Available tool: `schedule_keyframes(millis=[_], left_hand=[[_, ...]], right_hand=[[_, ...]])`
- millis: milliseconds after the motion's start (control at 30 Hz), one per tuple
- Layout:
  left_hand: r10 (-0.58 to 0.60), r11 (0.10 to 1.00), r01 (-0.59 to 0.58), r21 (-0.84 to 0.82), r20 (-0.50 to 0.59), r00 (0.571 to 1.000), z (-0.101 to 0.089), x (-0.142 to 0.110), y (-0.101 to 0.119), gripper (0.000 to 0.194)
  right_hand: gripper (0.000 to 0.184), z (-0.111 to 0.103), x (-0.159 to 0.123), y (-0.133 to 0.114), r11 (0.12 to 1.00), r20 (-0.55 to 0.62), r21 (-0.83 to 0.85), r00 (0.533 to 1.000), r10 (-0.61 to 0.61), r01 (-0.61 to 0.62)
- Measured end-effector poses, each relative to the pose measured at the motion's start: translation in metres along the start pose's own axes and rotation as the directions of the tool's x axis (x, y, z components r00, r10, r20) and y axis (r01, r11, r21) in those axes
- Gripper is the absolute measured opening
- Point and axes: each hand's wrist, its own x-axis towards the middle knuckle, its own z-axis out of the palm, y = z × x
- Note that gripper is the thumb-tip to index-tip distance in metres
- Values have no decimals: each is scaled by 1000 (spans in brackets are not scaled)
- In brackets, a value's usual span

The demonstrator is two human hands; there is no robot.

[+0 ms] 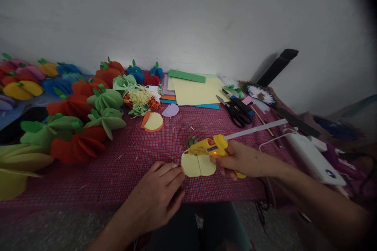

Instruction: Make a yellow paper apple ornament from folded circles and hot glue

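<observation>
Glue gun (207,148): your right hand (235,160) is gripping one; your left hand (161,188), grip unclear, is touching one yellow cutout (192,165).

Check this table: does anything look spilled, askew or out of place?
Only mild litter: small pale scraps lie strewn across the red checked tablecloth, away from the heap of crumpled multicoloured paper, so they look like stray offcuts. Nothing odd shows at the yellow plastic glue gun in the right hand.
</observation>
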Motion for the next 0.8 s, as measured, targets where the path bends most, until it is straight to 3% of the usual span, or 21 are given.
schedule_keyframes(millis=[800], left_hand=[[-3, 1000, 2, 9, 7, 1000, -1, 0, 1, 30]], right_hand=[[38, -12, -14, 14, 997, -98, 13, 992, 73, -72]])
